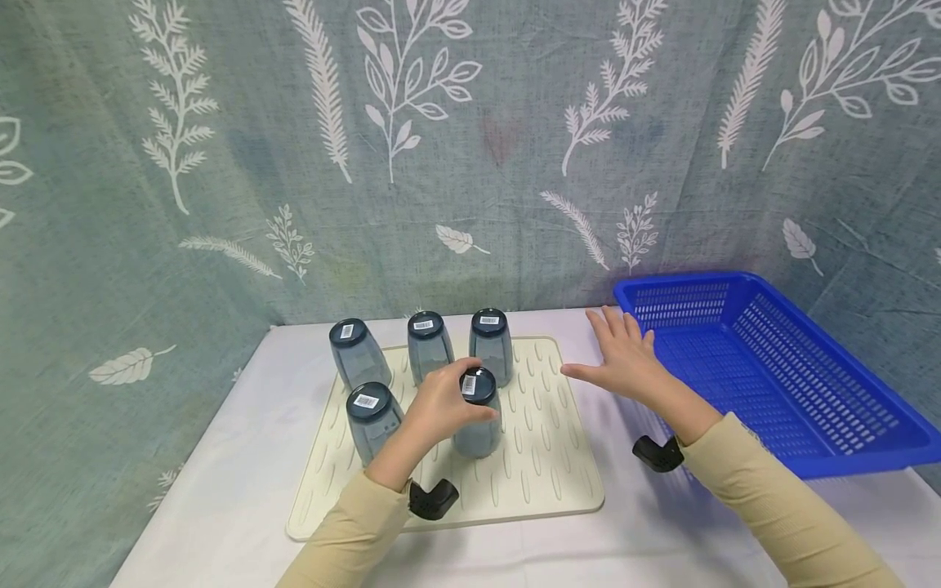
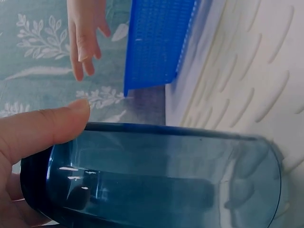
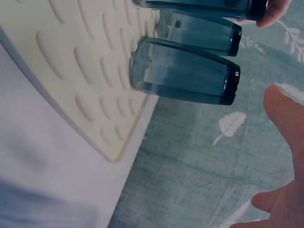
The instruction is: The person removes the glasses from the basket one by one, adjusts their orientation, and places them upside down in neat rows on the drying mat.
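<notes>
My left hand (image 1: 439,402) grips an upside-down blue-tinted drinking glass (image 1: 478,429) round its dark base, thumb on one side. This glass stands at the front of a cream ribbed drying mat (image 1: 547,457), its rim down at the mat in the left wrist view, where the thumb (image 2: 71,121) lies along the base end. My right hand (image 1: 625,359) hovers with fingers spread between the mat and a blue basket (image 1: 742,392), holding nothing. In the right wrist view, an upside-down glass (image 3: 185,71) on the mat is nearest to it.
Several more glasses stand upside down on the mat: a front-left glass (image 1: 373,429), a back-left glass (image 1: 360,355), a back-middle glass (image 1: 430,351) and a back-right glass (image 1: 491,351). A white-covered table (image 1: 235,457) lies beneath. Behind hangs a green leaf-patterned cloth (image 1: 515,163).
</notes>
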`<state>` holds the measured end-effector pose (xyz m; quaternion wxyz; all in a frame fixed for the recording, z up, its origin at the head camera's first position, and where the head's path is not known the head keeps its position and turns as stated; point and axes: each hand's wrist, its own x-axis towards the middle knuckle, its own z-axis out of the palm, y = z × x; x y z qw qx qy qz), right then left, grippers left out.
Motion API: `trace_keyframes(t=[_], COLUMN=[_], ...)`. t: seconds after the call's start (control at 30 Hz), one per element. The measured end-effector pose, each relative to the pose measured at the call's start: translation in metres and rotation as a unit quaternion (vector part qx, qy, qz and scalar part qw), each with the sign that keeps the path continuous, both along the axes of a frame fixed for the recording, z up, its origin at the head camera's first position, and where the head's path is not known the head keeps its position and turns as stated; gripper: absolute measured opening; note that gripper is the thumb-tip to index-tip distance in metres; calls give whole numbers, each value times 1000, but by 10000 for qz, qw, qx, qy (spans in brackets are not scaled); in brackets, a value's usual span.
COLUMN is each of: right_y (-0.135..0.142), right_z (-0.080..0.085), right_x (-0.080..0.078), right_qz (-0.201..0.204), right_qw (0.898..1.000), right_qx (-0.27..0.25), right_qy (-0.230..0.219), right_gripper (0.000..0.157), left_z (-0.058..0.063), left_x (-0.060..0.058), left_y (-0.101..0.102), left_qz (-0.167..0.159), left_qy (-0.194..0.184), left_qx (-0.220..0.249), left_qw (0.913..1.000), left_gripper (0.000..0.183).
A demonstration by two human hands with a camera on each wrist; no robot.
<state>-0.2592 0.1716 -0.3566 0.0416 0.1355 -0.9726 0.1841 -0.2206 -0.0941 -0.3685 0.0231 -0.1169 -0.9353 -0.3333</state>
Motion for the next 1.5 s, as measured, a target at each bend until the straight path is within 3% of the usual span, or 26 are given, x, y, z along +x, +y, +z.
trace_keyframes(t=[0.37, 0.97, 1.33, 1.5], right_y=[2, 0, -1, 0], right_z=[0, 0, 1, 2], right_x=[0, 0, 2, 1], right_qz=[25, 51, 8, 4], right_qw=[10000, 9999, 9996, 9995], right_qx=[2, 105, 232, 293], right_qy=[-61, -75, -127, -133], right_gripper=[98, 98, 97, 98], left_z=[-4, -15, -4, 7], left_x=[-1, 1, -2, -1], left_y=[2, -5, -12, -18], left_qz=[23, -76, -158, -187], left_qy=[-174, -55, 11, 424], left_qx=[55, 538, 528, 118], left_qw=[9998, 9985, 9985, 9989], left_gripper=[73, 72, 86, 83])
